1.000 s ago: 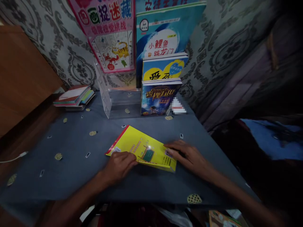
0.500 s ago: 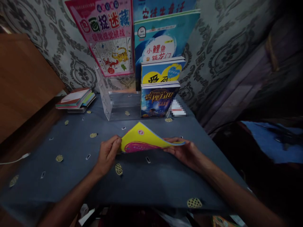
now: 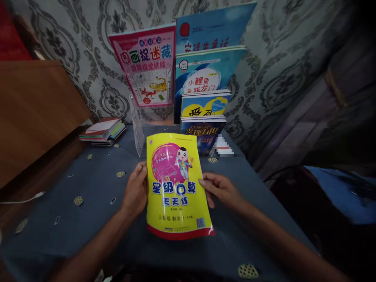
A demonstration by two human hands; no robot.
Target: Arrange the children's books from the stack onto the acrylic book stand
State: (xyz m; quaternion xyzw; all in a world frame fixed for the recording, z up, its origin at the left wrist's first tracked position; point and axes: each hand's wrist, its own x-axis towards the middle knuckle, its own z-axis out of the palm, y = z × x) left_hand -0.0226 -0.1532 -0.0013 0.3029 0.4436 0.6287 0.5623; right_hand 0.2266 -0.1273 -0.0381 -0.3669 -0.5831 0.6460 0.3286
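Note:
A yellow workbook [image 3: 176,211] with a pink circle and a cartoon child on its cover is held upright, tilted back, above the table. My left hand [image 3: 135,192] grips its left edge, and my right hand [image 3: 220,188] pinches the right edge between thumb and fingers. Behind the workbook stands a clear acrylic book rack [image 3: 136,129], partly hidden by it. The rack holds a pink picture book [image 3: 149,66] at the back left. On its right side stand blue storybooks [image 3: 202,66], a blue and yellow book [image 3: 205,105] and a dark blue book [image 3: 210,135] in front.
A small stack of books [image 3: 102,131] lies at the table's back left. The dark tablecloth [image 3: 96,223] has a pineapple print. A white cable end [image 3: 38,194] lies at the left. Patterned wallpaper [image 3: 117,90] rises behind, and a wooden panel [image 3: 35,117] stands at left.
The workbook has turned from nearly edge-on to facing me, its full front cover now showing. Both hands still hold its sides. The view has tilted up slightly.

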